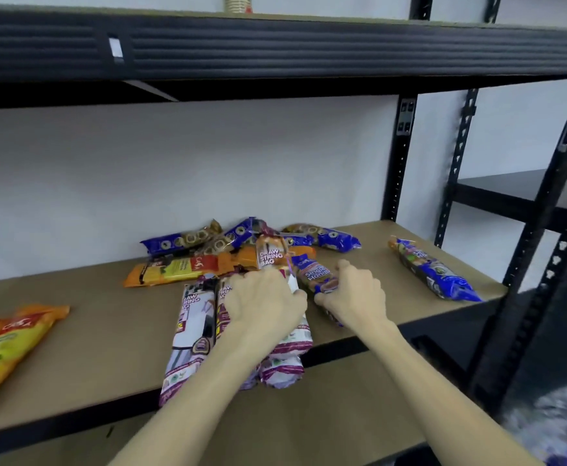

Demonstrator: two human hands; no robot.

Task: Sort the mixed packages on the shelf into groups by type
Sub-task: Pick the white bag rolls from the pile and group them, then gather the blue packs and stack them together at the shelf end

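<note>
Holding a white bag pack [295,331] in our left hand [265,304] and a blue snack pack [315,274] in our right hand [356,297] over the middle pile on the shelf [90,358], we should lift each slowly and put it with its own kind.

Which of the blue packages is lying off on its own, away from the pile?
The blue package at the far right, near the shelf's right end. It touches nothing, while the other blue ones crowd the central pile by the wall.

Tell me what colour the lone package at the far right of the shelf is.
The lone package is mostly blue with a dark printed panel, seen in the head view.
</note>
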